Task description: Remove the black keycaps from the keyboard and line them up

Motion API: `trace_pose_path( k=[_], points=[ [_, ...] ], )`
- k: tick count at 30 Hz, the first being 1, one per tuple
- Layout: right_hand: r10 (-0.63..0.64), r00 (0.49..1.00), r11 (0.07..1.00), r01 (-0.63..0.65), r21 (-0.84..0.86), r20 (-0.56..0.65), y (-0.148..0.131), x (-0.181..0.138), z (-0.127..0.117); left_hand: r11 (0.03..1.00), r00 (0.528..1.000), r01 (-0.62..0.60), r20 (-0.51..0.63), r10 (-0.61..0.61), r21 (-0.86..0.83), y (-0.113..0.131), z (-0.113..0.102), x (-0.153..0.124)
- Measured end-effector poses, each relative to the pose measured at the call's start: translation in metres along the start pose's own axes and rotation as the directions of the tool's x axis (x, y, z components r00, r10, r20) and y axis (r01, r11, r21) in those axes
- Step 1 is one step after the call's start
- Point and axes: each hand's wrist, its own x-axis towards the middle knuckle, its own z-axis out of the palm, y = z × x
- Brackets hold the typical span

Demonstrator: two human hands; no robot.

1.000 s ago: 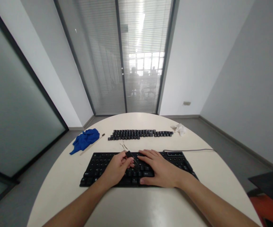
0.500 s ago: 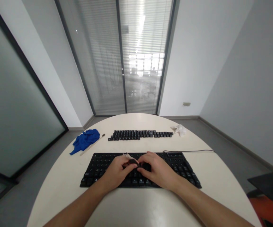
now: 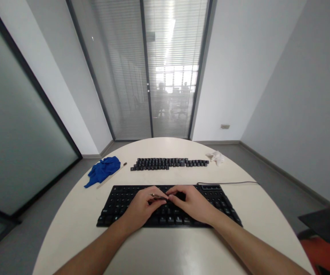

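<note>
A black keyboard (image 3: 119, 206) lies across the table in front of me, with both of my hands over its middle. My left hand (image 3: 145, 204) is closed, and between its thumb and fingers shows a small, thin item (image 3: 156, 196), partly pale and partly dark, too small to name. From the right, my right hand (image 3: 192, 200) meets it, thumb and fingertips pinched together close to the left fingertips. Whatever the right fingers hold, if anything, is hidden. Behind the keyboard, loose black keycaps (image 3: 159, 163) stand in several rows.
A crumpled blue cloth (image 3: 103, 170) lies at the left, beside a toothbrush (image 3: 111, 176) with dark bristles. At the back right is crumpled white tissue (image 3: 218, 157). The keyboard's cable (image 3: 230, 183) runs right. A chair (image 3: 326, 225) stands past the table's right edge.
My right thumb has moved up and closer to the right fingers. The thin item in my left hand now lies flatter, its pale part less visible. The keyboard stays where it was.
</note>
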Motion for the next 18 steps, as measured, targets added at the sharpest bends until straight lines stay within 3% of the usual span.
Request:
trace_pose_path(
  k=[7,12,18],
  points=[
    [0.060,0.996,0.998,-0.059,0.018,-0.061,0.009,0.004,0.001,1.000,1.000,-0.018,0.020,0.018,0.022,-0.001,0.000,-0.001],
    [0.029,0.982,0.984,-0.061,-0.170,-0.184,0.016,0.007,-0.008,0.999,1.000,0.020,0.001,-0.020,0.040,0.000,0.000,-0.001],
    [0.078,0.964,0.935,-0.159,-0.316,-0.254,0.034,0.015,-0.022,0.997,0.999,0.054,-0.003,-0.054,0.047,0.000,0.000,-0.001]
  ],
)
